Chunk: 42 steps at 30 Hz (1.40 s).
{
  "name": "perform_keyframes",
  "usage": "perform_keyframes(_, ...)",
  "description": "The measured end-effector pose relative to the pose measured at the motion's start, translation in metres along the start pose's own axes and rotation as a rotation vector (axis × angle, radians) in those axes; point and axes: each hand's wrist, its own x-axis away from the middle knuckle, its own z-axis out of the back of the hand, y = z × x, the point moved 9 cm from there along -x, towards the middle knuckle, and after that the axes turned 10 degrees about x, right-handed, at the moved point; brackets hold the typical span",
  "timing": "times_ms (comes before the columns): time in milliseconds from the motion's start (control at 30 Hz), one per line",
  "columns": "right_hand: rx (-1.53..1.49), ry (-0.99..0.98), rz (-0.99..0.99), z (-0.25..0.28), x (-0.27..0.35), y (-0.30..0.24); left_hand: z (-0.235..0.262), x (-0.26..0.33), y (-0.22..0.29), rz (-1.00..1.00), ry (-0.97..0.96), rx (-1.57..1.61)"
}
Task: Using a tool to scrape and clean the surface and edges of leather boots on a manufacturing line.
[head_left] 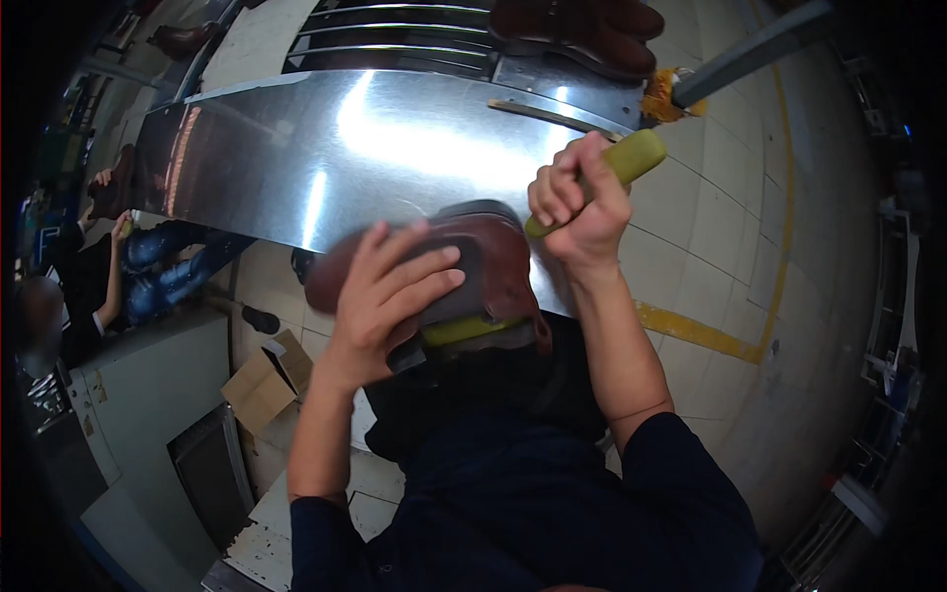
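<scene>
A dark brown ankle boot [503, 259] with a black elastic side panel lies tilted on its side at the bench's near edge, slightly blurred. My left hand [387, 288] grips it from above, with the fingers laid across the side panel and the thumb hidden. A yellow-green piece [464, 330] shows at the boot's opening, facing my body. Raised to the right of the boot, my right hand [584, 197] is closed round a yellow-green bar [636, 156] with a rounded end. The bar's middle is hidden in the fist, and it is apart from the boot.
The shiny metal bench [256, 148] spans the view ahead. A thin strip [547, 113] lies along its far right edge. Brown boots [582, 35] stand beyond, by a metal rod rack [395, 32]. A co-worker [99, 266] sits left. A cardboard box [264, 385] stands on the floor.
</scene>
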Motion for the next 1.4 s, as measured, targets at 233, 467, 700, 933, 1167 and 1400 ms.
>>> perform_keyframes(233,0.002,0.069,-0.082,0.041,0.02,0.003,-0.027,0.002,-0.017,0.221,-0.117,0.007)
perform_keyframes(467,-0.024,0.026,-0.137,0.027,0.027,0.01,-0.024,0.01,-0.022,0.242,-0.056,0.046)
perform_keyframes(700,0.347,-0.111,-0.258,-0.044,-0.006,0.032,-0.024,0.021,-0.022,0.17,-0.049,0.125)
perform_keyframes(933,0.466,-0.219,-0.373,-0.124,-0.065,0.102,-0.026,0.029,-0.029,0.089,0.022,0.213)
perform_keyframes(1167,0.481,-0.391,-0.327,-0.196,-0.075,0.143,-0.025,0.031,-0.026,0.068,0.037,0.169)
perform_keyframes(1400,0.557,-0.567,-0.176,-0.198,-0.092,0.095,-0.019,0.026,-0.022,0.03,0.047,-0.024)
